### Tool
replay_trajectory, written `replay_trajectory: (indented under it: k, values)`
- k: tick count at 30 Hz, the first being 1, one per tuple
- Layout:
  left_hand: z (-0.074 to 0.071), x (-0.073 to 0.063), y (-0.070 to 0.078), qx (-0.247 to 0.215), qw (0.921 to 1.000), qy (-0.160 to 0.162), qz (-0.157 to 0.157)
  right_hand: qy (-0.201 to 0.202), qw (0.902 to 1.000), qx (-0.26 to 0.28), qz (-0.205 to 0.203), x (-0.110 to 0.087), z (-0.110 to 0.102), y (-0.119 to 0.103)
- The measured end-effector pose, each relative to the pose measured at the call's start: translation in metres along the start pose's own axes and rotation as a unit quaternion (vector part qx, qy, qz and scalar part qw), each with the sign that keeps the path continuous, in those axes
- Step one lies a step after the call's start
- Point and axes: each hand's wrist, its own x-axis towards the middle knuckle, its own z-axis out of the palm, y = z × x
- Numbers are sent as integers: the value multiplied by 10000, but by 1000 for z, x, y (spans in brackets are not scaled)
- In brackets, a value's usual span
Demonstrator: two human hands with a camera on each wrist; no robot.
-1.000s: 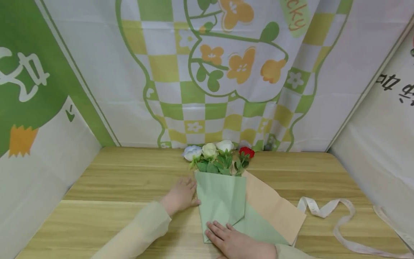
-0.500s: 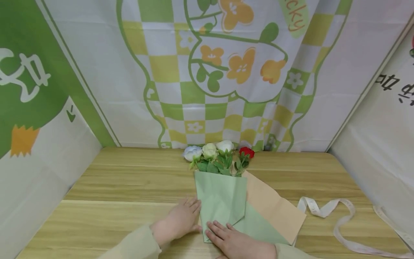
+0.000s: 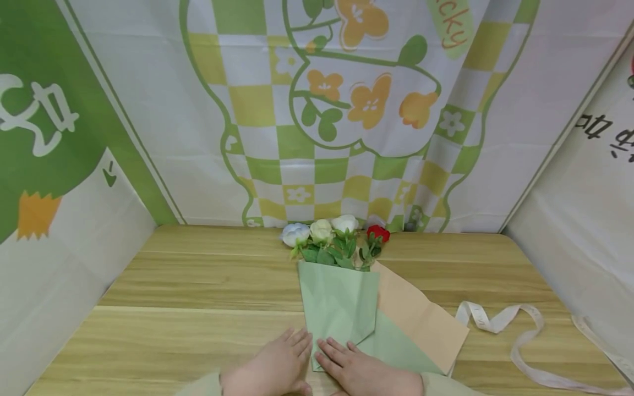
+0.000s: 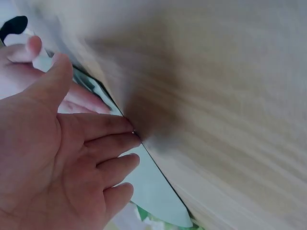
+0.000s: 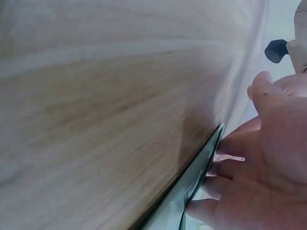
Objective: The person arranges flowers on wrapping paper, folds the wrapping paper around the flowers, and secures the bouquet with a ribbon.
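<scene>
Green wrapping paper (image 3: 339,302) lies folded over the stems of several artificial flowers. Pale blue (image 3: 295,234), cream, white and red (image 3: 378,233) blooms stick out at its top. A right flap with a peach face (image 3: 416,308) spreads open on the table. My right hand (image 3: 369,368) rests flat on the paper's lower end, fingers straight. At the lower left edge of the paper, my left hand (image 3: 272,363) touches it with extended fingertips. In the left wrist view, the left hand's fingers (image 4: 112,143) meet the paper's edge. The stems are hidden inside the paper.
A white ribbon (image 3: 525,335) lies in loose curves on the right of the wooden table (image 3: 188,275). A patterned cloth (image 3: 327,181) hangs behind the table's back edge, with printed cloth panels on both sides.
My left hand has slid down along the paper's left edge toward me, from its upper part to its lower end. The right hand has stayed in place.
</scene>
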Motion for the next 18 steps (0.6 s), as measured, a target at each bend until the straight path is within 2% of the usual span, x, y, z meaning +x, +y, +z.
replay_trajectory:
  k: [5,8,14,18]
  values:
    - [3,-6,5,185,9992,36,356,-12,9999,119,-16,0,0,-1]
    - [5,-8,6,133,9988,85,468,53,10000,42,-57,0,1,-1]
    - [7,-10,6,-371,9984,69,421,105,9999,14,-61,0,1,-2]
    - [9,-9,4,-389,9985,122,362,179,9998,-66,-89,0,1,-3]
